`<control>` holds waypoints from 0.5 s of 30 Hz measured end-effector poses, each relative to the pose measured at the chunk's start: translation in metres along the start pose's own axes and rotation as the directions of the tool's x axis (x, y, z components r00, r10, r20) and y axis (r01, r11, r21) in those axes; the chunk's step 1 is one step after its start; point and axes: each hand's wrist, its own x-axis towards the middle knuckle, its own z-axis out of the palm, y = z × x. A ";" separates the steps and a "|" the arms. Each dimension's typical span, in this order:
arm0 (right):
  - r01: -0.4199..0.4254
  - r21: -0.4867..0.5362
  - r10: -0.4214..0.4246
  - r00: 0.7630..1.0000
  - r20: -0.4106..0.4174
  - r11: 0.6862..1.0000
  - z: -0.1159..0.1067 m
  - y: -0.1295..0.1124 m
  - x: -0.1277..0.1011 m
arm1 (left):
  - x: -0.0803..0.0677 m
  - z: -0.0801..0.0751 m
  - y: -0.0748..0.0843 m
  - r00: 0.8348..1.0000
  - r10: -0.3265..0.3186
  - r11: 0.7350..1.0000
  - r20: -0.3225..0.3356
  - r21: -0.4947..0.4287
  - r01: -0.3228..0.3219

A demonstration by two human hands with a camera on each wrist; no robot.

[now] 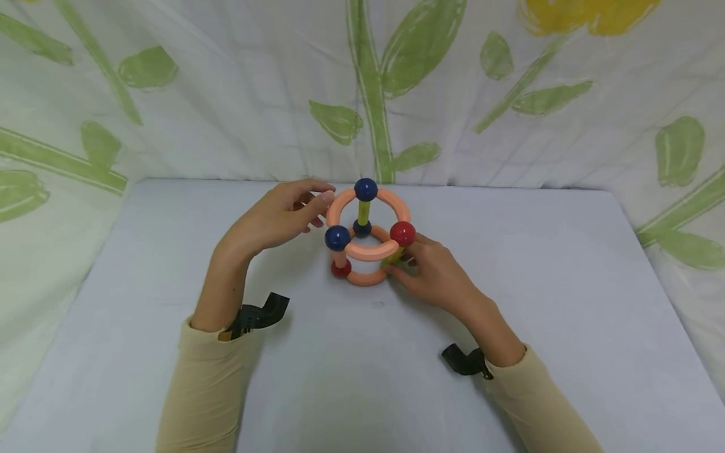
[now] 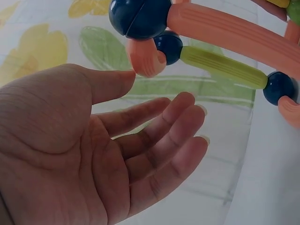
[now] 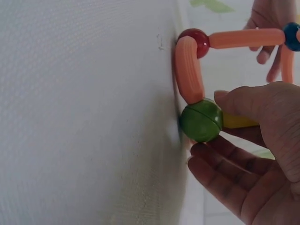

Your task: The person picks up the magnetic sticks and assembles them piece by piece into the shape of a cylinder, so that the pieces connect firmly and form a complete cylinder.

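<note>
A toy frame (image 1: pixel 367 236) of balls and rods stands on the grey table (image 1: pixel 362 352), near its middle and a little toward the far edge. It has 2 rings of curved pink rods, one above the other, joined by upright rods. At the top there are 2 blue balls, one at the back (image 1: pixel 365 189) and one at the front left (image 1: pixel 337 238), and a red ball (image 1: pixel 403 233) at the front right. A second red ball (image 1: pixel 341 270) sits at the bottom left, on the table.

The left hand (image 1: pixel 280 216) is at the upper left side of the frame. Its fingers are straight and relaxed, a little spread, and the thumb tip (image 2: pixel 123 78) touches the end of a pink rod (image 2: pixel 145 57) beside the blue ball. The other fingers hold nothing.

The right hand (image 1: pixel 433 270) is at the lower right side of the frame. The thumb and the curled fingers (image 3: pixel 220 176) pinch a yellow upright rod (image 3: pixel 239 121) just above a green ball (image 3: pixel 201 120), which rests on the table. A curved pink rod (image 3: pixel 188 70) goes from this green ball to the red ball on the table.

Both arms have beige sleeves (image 1: pixel 198 390), and a black strap (image 1: pixel 257 314) is on each wrist. Behind the table hangs a white cloth (image 1: pixel 226 94) with painted green leaves.
</note>
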 end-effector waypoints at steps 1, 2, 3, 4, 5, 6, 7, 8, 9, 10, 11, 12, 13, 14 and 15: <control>0.001 0.008 -0.001 1.000 0.004 1.000 0.000 0.000 0.000 | 0.000 0.000 -0.001 1.000 -0.006 1.000 -0.003 0.018 0.007; 0.003 0.012 -0.003 1.000 0.007 1.000 0.000 0.001 0.001 | 0.000 -0.001 -0.002 1.000 -0.016 0.999 -0.006 0.037 0.017; 0.004 0.014 -0.005 1.000 0.010 1.000 -0.001 0.001 0.001 | 0.000 -0.001 -0.003 1.000 -0.027 0.998 -0.008 0.055 0.028; 0.006 0.015 -0.006 1.000 0.013 1.000 -0.001 0.002 0.001 | 0.000 0.000 -0.005 0.999 -0.040 0.996 -0.010 0.073 0.041; 0.007 0.015 -0.007 1.000 0.017 1.000 -0.001 0.003 0.001 | 0.000 0.001 -0.007 0.999 -0.052 0.994 -0.014 0.091 0.053; 0.010 0.014 -0.010 1.000 0.020 1.000 -0.001 0.004 0.002 | 0.001 0.002 -0.009 0.998 -0.059 0.992 -0.015 0.109 0.060; 0.013 0.012 -0.013 1.000 0.024 1.000 -0.001 0.004 0.002 | 0.001 0.003 -0.011 0.998 -0.061 0.991 -0.016 0.120 0.063; 0.017 0.013 -0.018 0.999 0.029 1.000 -0.002 0.005 0.003 | 0.001 0.004 -0.014 0.998 -0.060 0.990 -0.020 0.130 0.062; 0.022 0.012 -0.022 0.999 0.035 1.000 -0.002 0.006 0.003 | 0.002 0.006 -0.016 0.998 -0.055 0.989 -0.023 0.139 0.058; 0.024 0.010 -0.025 0.999 0.040 1.000 -0.003 0.007 0.004 | 0.002 0.008 -0.019 0.999 -0.042 0.988 -0.033 0.147 0.046; 0.026 0.009 -0.027 0.999 0.047 1.000 -0.005 0.007 0.005 | 0.003 0.011 -0.023 0.999 -0.019 0.988 -0.049 0.154 0.026; 0.029 0.007 -0.029 0.998 0.053 1.000 -0.006 0.007 0.006 | 0.004 0.013 -0.028 0.998 0.010 0.987 -0.067 0.163 0.001; 0.030 0.006 -0.030 0.998 0.058 1.000 -0.008 0.008 0.007 | 0.005 0.015 -0.033 0.996 0.032 0.984 -0.084 0.176 -0.017; 0.029 0.006 -0.030 0.998 0.063 1.000 -0.011 0.008 0.008 | 0.005 0.016 -0.038 0.994 0.052 0.981 -0.098 0.194 -0.032; 0.028 0.004 -0.028 0.997 0.068 1.000 -0.013 0.008 0.009 | 0.004 0.017 -0.043 0.992 0.066 0.977 -0.108 0.209 -0.042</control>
